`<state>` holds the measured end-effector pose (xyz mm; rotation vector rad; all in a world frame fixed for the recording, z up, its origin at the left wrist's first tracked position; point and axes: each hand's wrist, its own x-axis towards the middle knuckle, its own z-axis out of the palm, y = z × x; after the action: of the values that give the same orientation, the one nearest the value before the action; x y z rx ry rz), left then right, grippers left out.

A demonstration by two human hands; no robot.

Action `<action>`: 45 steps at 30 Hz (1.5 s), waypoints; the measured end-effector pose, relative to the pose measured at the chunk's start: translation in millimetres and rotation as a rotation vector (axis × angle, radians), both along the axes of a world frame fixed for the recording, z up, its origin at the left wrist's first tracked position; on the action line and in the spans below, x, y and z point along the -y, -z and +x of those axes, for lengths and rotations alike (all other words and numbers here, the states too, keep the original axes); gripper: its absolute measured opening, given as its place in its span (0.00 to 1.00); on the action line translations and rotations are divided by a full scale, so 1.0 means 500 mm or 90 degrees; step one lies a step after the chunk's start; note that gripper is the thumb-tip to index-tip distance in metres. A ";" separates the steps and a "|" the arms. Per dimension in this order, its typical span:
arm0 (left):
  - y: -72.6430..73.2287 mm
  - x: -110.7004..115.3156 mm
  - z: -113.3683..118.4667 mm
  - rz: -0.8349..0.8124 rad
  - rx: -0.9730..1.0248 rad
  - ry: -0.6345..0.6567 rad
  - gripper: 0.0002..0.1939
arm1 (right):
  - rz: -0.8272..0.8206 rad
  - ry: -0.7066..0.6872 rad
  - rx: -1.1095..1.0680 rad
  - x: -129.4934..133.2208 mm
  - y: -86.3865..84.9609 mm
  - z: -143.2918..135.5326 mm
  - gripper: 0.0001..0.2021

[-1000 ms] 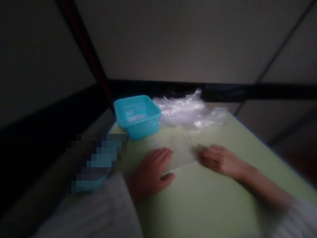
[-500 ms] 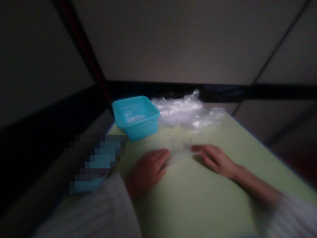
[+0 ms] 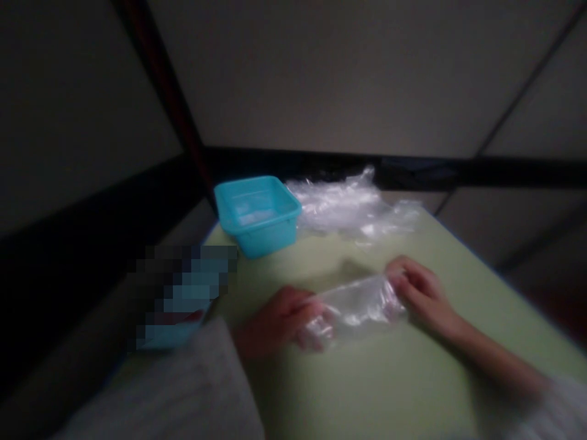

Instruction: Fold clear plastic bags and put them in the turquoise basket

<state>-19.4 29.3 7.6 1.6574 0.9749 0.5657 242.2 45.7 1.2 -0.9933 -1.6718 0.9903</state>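
A clear plastic bag [image 3: 355,305] stretches between my two hands above the green tabletop [image 3: 367,379]. My left hand [image 3: 287,318] is closed on its left end, and part of the film hangs over those fingers. At the other end, my right hand [image 3: 419,290] pinches the bag's upper right corner. The film looks creased and shiny near both hands. Blur hides its finer details.
A turquoise plastic basin [image 3: 268,235] stands at the back left of the table, with something whitish inside. Beside it lies a heap of clear plastic bags [image 3: 343,205]. A pixelated light-blue item [image 3: 192,299] is at the left edge. Walls rise behind.
Both hands were lower over the table with a flat, faint sheet of film between them. Now the bag is lifted and pulled taut, and my right hand has moved right and curled.
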 end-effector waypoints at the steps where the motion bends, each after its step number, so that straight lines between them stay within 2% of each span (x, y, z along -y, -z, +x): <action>1: -0.002 -0.001 0.000 -0.047 0.033 -0.012 0.18 | -0.023 0.000 -0.020 -0.002 -0.001 -0.001 0.12; 4: -0.003 -0.007 -0.004 -0.137 0.067 -0.014 0.17 | -0.117 -0.016 -0.046 -0.009 0.001 -0.006 0.13; 7: 0.008 -0.016 -0.010 -0.234 0.046 -0.010 0.17 | -0.192 -0.043 0.021 -0.018 0.008 -0.010 0.14; 10: 0.021 -0.028 -0.018 -0.218 -0.028 -0.088 0.18 | -0.161 -0.003 0.134 -0.030 0.014 -0.002 0.13; 12: 0.024 -0.035 -0.023 -0.077 -0.126 -0.151 0.18 | -0.063 0.067 0.223 -0.038 0.015 0.011 0.12; 14: 0.023 -0.037 -0.025 0.150 -0.253 -0.224 0.17 | 0.067 0.137 0.310 -0.043 0.014 0.025 0.12; 16: 0.022 -0.034 -0.024 0.366 -0.335 -0.258 0.16 | 0.175 0.152 0.373 -0.042 0.011 0.031 0.12; 18: 0.024 -0.026 -0.020 0.498 -0.348 -0.200 0.16 | 0.237 0.069 0.415 -0.035 0.010 0.026 0.14; 20: 0.030 -0.015 -0.013 0.553 -0.335 -0.083 0.18 | 0.284 -0.066 0.468 -0.025 0.012 0.012 0.20; 23: 0.041 -0.002 -0.003 0.546 -0.355 0.083 0.26 | 0.325 -0.231 0.552 -0.010 0.021 -0.008 0.32; 25: 0.047 0.002 -0.001 0.526 -0.374 0.152 0.31 | 0.325 -0.285 0.584 -0.004 0.030 -0.014 0.37; 27: 0.052 0.001 -0.002 0.510 -0.390 0.184 0.34 | 0.317 -0.305 0.597 -0.003 0.039 -0.014 0.39; 34: 0.055 -0.009 -0.011 0.463 -0.389 0.220 0.37 | 0.275 -0.313 0.580 -0.004 0.043 0.002 0.40; 39: 0.049 -0.012 -0.017 0.444 -0.367 0.225 0.37 | 0.133 -0.347 0.491 -0.010 0.013 0.032 0.36; 42: 0.048 -0.017 -0.024 0.438 -0.320 0.175 0.31 | -0.011 -0.342 0.329 -0.027 0.002 0.054 0.30; 45: 0.050 -0.024 -0.029 0.470 -0.311 0.062 0.23 | -0.067 -0.239 0.203 -0.051 0.009 0.068 0.26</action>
<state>-33.6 41.4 -17.6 2.5731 1.0894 0.4907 276.2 71.2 -3.3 -0.9633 -2.1445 1.2222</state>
